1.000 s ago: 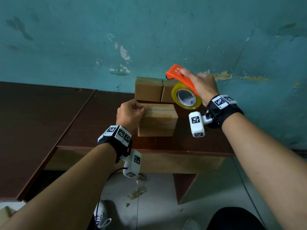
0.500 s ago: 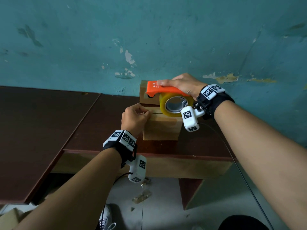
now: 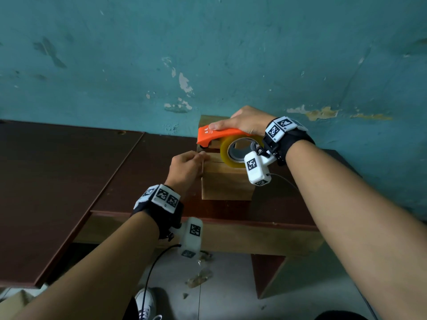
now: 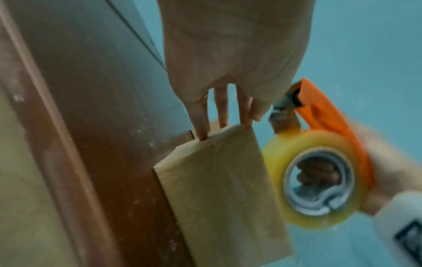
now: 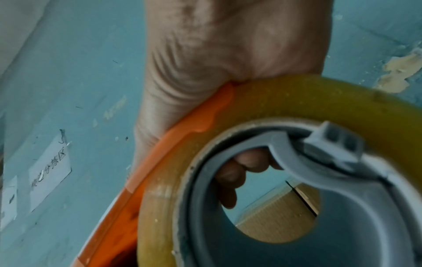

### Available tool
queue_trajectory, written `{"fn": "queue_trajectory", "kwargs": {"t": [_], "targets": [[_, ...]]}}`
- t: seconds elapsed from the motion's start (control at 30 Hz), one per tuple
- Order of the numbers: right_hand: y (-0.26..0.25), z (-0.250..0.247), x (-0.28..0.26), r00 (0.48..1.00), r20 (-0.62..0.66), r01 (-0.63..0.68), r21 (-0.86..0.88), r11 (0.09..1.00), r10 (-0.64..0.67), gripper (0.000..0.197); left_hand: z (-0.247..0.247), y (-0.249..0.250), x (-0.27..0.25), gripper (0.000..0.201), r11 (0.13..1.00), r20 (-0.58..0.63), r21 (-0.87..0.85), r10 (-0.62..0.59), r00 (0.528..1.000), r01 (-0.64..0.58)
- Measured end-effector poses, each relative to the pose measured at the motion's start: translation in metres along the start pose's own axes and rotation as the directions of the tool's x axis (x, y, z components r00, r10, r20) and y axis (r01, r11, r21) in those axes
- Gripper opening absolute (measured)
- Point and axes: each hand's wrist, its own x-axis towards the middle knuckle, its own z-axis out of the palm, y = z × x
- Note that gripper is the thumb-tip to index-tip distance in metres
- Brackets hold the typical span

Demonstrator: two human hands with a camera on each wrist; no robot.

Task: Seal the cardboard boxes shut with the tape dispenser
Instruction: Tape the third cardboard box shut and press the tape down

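Head view: we have the front cardboard box (image 3: 227,181) on the bench (image 3: 150,176), near its front edge, with a second box (image 3: 209,122) behind it against the teal wall (image 3: 208,54). Our left hand (image 3: 186,168) sits at the box's left top edge, fingers curled onto it, likely to brace it so the box does not slide under the tape pull. Our right hand (image 3: 246,121) wraps the orange tape dispenser (image 3: 219,135), thumb along the top, nose low over the far left end of the box top, so the tape can start at the seam end.

Left wrist view: left fingers (image 4: 222,110) press the box's upper left edge, a holding grip on the cardboard. The yellowish tape roll (image 4: 317,180) hangs just beside the box top; blurred, so contact is unclear.

Right wrist view: right grip is closed round the dispenser, fingers (image 5: 230,178) showing through the roll core. A box seam (image 5: 301,200) shows through the hole.

Versus a second ago: the dispenser was raised and tilted up to the right of the boxes; now it is level and lowered over the box top. Left hand stays put on the edge.
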Motion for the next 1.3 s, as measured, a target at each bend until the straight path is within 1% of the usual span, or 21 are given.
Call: {"fn": "queue_trajectory", "kwargs": {"t": [0.07,0.1,0.2,0.3,0.37,0.43,0.5,0.53,0.63,0.77,0.87,0.93,1.03,1.17,1.3], "targets": [[-0.002,0.001,0.001,1.0,0.005,0.001,-0.012,1.0,-0.001,0.071,-0.005,0.008,-0.001,0.042,0.972,0.023,-0.182,-0.15,0.988,0.152],[-0.003,0.002,0.001,1.0,0.004,0.003,-0.021,1.0,-0.002,0.072,-0.007,0.012,0.0,0.049,0.957,0.02,-0.226,-0.183,0.983,0.183],[-0.002,0.003,0.004,1.0,-0.003,0.008,-0.048,0.999,-0.008,0.078,-0.008,0.022,-0.002,0.061,0.944,0.028,-0.271,-0.186,0.982,0.186],[-0.001,0.003,0.006,1.0,-0.004,0.011,-0.063,0.998,-0.011,0.081,-0.007,0.027,-0.001,0.057,0.926,0.048,-0.303,-0.219,0.974,0.223],[0.0,0.003,0.006,1.0,-0.005,0.013,-0.063,0.998,-0.014,0.083,-0.007,0.027,0.003,0.053,0.931,0.049,-0.275,-0.235,0.971,0.239],[0.001,0.003,0.006,1.0,-0.002,0.016,-0.066,0.998,-0.016,0.085,-0.007,0.025,0.008,0.054,0.949,0.04,-0.22,-0.223,0.974,0.226],[0.001,0.003,0.007,1.0,0.0,0.022,-0.071,0.997,-0.022,0.088,-0.006,0.023,0.009,0.063,0.956,0.027,-0.195,-0.217,0.976,0.218],[0.001,0.004,0.007,1.0,0.0,0.023,-0.072,0.997,-0.023,0.088,-0.004,0.025,0.009,0.061,0.959,0.013,-0.187,-0.216,0.976,0.215],[0.001,0.003,0.007,1.0,0.003,0.02,-0.07,0.997,-0.02,0.085,0.001,0.033,0.006,0.041,0.969,-0.024,-0.159,-0.197,0.98,0.191],[0.002,0.002,0.007,1.0,0.006,0.018,-0.07,0.997,-0.018,0.084,0.008,0.038,0.005,0.035,0.98,-0.009,-0.133,-0.148,0.989,0.146],[0.003,0.002,0.007,1.0,0.003,0.016,-0.068,0.998,-0.016,0.087,0.009,0.041,0.002,0.035,0.991,-0.016,-0.087,-0.104,0.994,0.102],[0.002,0.001,0.007,1.0,0.004,0.008,-0.077,0.997,-0.007,0.087,0.007,0.042,0.001,0.038,0.997,-0.048,-0.05,-0.069,0.996,0.066],[-0.001,-0.002,0.007,1.0,0.015,-0.002,-0.095,0.995,0.003,0.082,0.008,0.044,-0.001,0.041,1.0,-0.095,0.001,-0.031,0.995,0.031],[-0.005,-0.005,0.009,0.999,0.038,0.005,-0.108,0.994,-0.001,0.079,0.006,0.047,-0.003,0.04,0.998,-0.126,0.049,-0.037,0.991,0.043],[-0.004,-0.007,0.007,0.999,0.055,0.008,-0.088,0.996,-0.003,0.071,0.007,0.048,-0.003,0.045,0.997,-0.145,0.057,-0.034,0.989,0.042]]}}
